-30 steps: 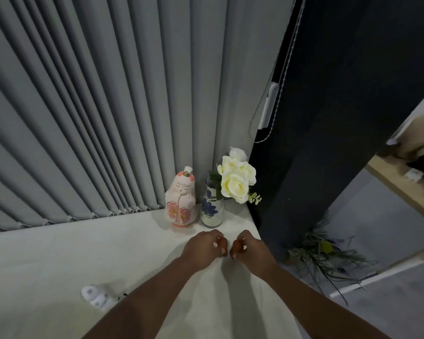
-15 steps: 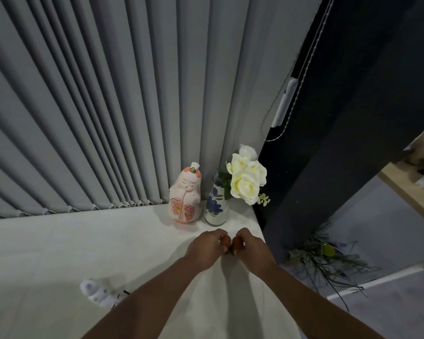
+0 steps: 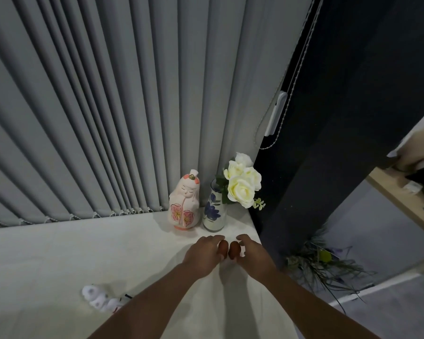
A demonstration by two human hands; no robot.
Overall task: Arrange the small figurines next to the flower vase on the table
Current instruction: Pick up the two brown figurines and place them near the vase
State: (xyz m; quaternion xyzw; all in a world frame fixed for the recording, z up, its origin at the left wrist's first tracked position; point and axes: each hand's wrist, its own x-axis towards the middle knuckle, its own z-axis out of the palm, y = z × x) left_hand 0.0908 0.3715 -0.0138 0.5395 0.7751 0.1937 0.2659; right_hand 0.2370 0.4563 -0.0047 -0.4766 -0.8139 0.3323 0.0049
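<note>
**Two small brown figurines held at the table's far right corner, in front of the vase**

Head view: The white table [image 3: 59,253] runs along grey vertical blinds [image 3: 108,106]. At its far right corner stands a blue-flowered vase [image 3: 214,211] holding cream roses [image 3: 241,185]. Just beside it, on the left, a pink and white kokeshi-style doll [image 3: 184,204] stands upright, close to the vase; contact cannot be told.

Both hands are in front of the vase, near the table's right edge. The left hand [image 3: 203,256] has its fingers [image 3: 213,239] curled around a small brown rounded figurine [image 3: 222,247]. The right hand [image 3: 253,255] holds a second small brown figurine [image 3: 234,249] in the same way, fingers partly closed on it. The two brown pieces sit side by side, almost touching. Whether they rest on the table cannot be told.

A white cat-like figurine [image 3: 98,298] lies on its side on the table, well apart from the vase and partly hidden by the left forearm.

A white cord weight [image 3: 275,113] hangs against the dark wall [image 3: 340,118]. Greenery [image 3: 321,265] lies on the floor on the right.
</note>
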